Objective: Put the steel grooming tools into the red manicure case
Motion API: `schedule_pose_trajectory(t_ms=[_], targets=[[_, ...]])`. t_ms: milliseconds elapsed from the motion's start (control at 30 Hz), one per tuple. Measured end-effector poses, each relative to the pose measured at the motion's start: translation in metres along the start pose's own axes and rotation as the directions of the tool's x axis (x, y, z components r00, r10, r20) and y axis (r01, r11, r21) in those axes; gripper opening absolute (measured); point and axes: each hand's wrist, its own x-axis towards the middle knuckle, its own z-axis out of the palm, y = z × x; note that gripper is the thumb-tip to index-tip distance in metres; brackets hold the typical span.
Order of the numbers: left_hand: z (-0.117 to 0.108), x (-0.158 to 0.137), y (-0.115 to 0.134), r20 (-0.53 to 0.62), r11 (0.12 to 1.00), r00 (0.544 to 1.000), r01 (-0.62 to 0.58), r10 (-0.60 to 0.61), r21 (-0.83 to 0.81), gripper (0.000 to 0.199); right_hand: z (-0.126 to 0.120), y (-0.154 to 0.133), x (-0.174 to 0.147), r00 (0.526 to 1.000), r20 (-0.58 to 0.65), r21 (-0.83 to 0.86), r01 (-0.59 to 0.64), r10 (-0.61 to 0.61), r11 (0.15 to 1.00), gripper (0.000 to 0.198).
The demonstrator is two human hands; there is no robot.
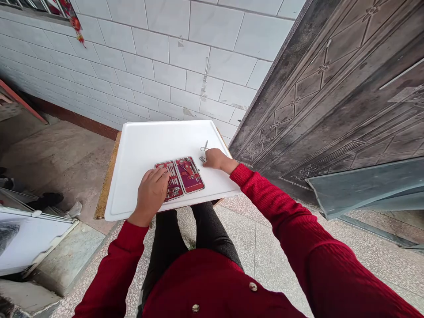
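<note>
A manicure set case (181,177) lies unfolded on a white tabletop (139,150), its red-lined halves holding several metal tools in slots. My left hand (151,191) rests over the case's left edge, fingers stretched across it and covering part of the left half. To the right of the case, my right hand (214,158) is closed low over the tabletop. A small pair of scissors (204,147) lies just beyond its fingers. Small metal pieces (202,159) show beside the fingertips. What the right fingers grip is hidden.
A white tiled wall (159,57) stands behind the table, and a dark patterned metal door (318,88) is at the right. A grey-green sheet (371,190) leans low by the door. White panels (29,238) stand on the floor at left.
</note>
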Motion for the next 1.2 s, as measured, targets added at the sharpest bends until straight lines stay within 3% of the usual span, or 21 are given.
schedule_pose_trajectory(t_ms=[167, 267, 333, 500, 700, 1200], targets=[[-0.007, -0.029, -0.004, -0.007, 0.998, 0.998, 0.055, -0.055, -0.009, 0.034, -0.009, -0.008, -0.035, 0.999, -0.047, 0.186, 0.002, 0.007, 0.983, 0.012], [-0.004, -0.037, -0.006, 0.000, 0.997, 0.998, 0.069, -0.069, -0.022, 0.033, -0.009, -0.027, -0.053, 0.996, -0.022, 0.438, 0.083, -0.082, 0.895, 0.007], [-0.001, -0.040, -0.006, 0.005, 0.997, 0.997, 0.071, -0.071, -0.020, 0.033, -0.007, -0.043, -0.061, 0.992, 0.032, 0.514, 0.089, -0.123, 0.853, 0.009], [0.001, -0.041, -0.007, 0.000, 0.997, 0.998, 0.070, -0.070, -0.021, 0.033, -0.003, -0.070, -0.065, 0.985, 0.164, 0.384, -0.008, -0.060, 0.923, 0.019], [-0.001, -0.041, -0.006, -0.005, 0.997, 0.998, 0.061, -0.061, -0.049, 0.031, -0.003, -0.082, -0.059, 0.994, 0.111, 0.112, -0.017, 0.004, 0.994, 0.014], [0.002, -0.044, -0.005, -0.098, 0.999, 0.995, 0.001, -0.006, -0.051, 0.027, 0.004, -0.095, -0.060, 0.985, 0.157, 0.020, -0.073, 0.069, 0.997, 0.030]])
